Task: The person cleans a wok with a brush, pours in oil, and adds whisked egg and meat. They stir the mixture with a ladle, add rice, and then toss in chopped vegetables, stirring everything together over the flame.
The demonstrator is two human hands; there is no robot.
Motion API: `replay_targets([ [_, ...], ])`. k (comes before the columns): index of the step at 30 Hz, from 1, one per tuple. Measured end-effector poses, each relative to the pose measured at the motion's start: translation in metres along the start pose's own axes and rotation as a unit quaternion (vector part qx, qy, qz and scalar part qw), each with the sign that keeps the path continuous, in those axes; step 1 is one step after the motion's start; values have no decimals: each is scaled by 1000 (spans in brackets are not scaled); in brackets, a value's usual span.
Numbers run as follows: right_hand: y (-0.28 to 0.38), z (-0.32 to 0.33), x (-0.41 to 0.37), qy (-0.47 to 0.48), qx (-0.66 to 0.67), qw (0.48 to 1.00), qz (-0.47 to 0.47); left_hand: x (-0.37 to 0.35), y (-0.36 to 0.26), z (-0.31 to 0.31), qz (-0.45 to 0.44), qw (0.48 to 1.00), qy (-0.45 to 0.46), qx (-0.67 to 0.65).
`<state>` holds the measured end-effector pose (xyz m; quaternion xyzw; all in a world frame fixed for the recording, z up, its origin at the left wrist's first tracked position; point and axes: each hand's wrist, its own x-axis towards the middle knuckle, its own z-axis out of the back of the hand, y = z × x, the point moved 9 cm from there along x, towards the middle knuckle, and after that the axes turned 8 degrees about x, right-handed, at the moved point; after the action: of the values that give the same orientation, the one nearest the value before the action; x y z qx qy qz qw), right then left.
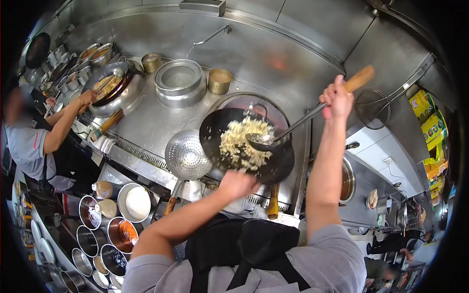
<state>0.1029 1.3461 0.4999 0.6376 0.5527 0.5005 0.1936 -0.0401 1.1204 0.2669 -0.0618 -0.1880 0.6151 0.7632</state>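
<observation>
My right hand [337, 100] is closed round the shaft of a long ladle [305, 118], just below its wooden end. The ladle's bowl rests in a black wok [281, 163], among loose pale yellow and brown fried rice [244, 139]. Grains are scattered in the air above the wok, which looks tilted over the burner. My left hand [239, 184], slightly blurred, grips the wok's near edge; its fingertips are partly hidden. Left of the wok lies a perforated strainer [187, 154] with a wooden handle.
A large metal pot [181, 85] and a brass-coloured can [220, 80] stand behind. At left, a co-worker [34, 136] tends another wok [117, 93]. Several seasoning containers [122, 234] crowd the lower left. A bamboo brush [273, 202] sits near the wok. A wire skimmer [373, 108] hangs right.
</observation>
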Motion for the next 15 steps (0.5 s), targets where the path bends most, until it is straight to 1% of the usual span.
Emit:
replay_targets([
  [1, -23, 5, -3, -41, -39, 998, -9, 25, 10, 6, 20, 1000, -8, -16],
  [2, -63, 8, -12, -83, -77, 993, -14, 41, 19, -5, 18, 999, -14, -22],
  [3, -113, 4, -31, -113, -57, 992, -21, 43, 30, -34, 1, 998, -51, -26],
  [4, -145, 3, -44, -139, -38, 989, -28, 37, 37, -54, -14, 995, -90, -30],
  [5, -139, 4, -34, -135, -40, 990, -24, 26, 39, -69, 2, 999, -30, -11],
  [6, -130, 4, -18, -127, -19, 992, 12, 10, 43, -81, 19, 999, 31, 12],
  [7, -120, 8, -3, -120, 3, 992, 46, -15, 38, -82, 9, 998, 60, 7],
  [8, -81, 0, 8, -105, -8, 993, 56, -43, 31, -79, -4, 996, 93, 4],
  [9, -46, -4, 18, -92, -32, 995, 30, -65, 22, -69, -46, 998, 49, -11],
  [10, -10, -11, 20, -79, -39, 994, 57, -79, 13, -55, -87, 996, 7, -30],
  [11, 11, -12, 24, -50, -18, 998, 26, -73, -1, -14, -117, 991, -65, -24],
  [12, 29, -22, 16, -34, -21, 999, 26, -54, 1, -6, -75, 995, -64, 2],
  [13, 19, -13, 11, -33, -4, 999, 10, -26, 3, 10, -34, 998, -54, -9],
  [14, 9, -6, 8, -29, 16, 999, 1, 5, 10, 11, -8, 999, -42, -8],
  [15, -23, -1, -4, -89, -48, 995, -6, 30, 14, 13, 0, 999, -29, -21],
])
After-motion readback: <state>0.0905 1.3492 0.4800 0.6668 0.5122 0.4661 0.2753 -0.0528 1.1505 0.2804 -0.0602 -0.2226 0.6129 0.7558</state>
